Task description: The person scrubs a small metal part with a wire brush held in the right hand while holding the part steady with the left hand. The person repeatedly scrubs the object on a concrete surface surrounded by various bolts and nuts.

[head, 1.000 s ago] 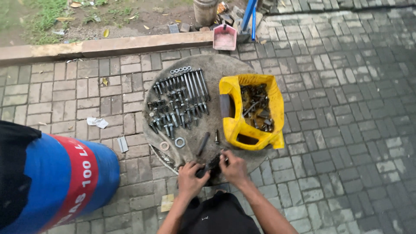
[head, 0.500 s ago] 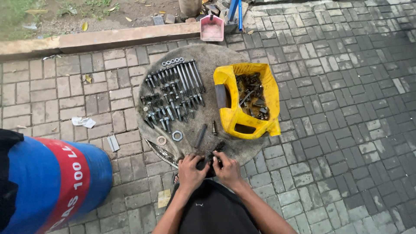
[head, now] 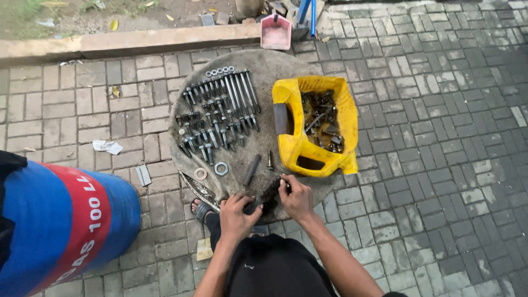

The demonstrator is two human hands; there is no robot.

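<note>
**Op A:** Since half a second ago nothing on the worktop point(head: 275, 66) has shifted; I only see the view drift, and both hands stay on the same dark part.

**Op B:** Where is it?

**Op A:** At the near edge of the round worktop. My left hand point(head: 235, 215) wraps its near end, fingers curled shut around it. My right hand point(head: 297, 197) pinches the far end between thumb and fingertips. That dark bolt-like piece point(head: 267, 196) has its long axis slanting from near-left up to far-right, the far tip pointing toward the yellow tub point(head: 290, 148).

**Op B:** Step?

**Op A:** I judge it to be working something on the tip, perhaps turning a nut; too small to tell. Next calls for a steady left hold while the right twists.

**Op B:** Nearby?

**Op A:** Two washers point(head: 221, 168), a short dark rod point(head: 252, 169), and the rows of sorted bolts point(head: 217, 115) beyond.
</note>
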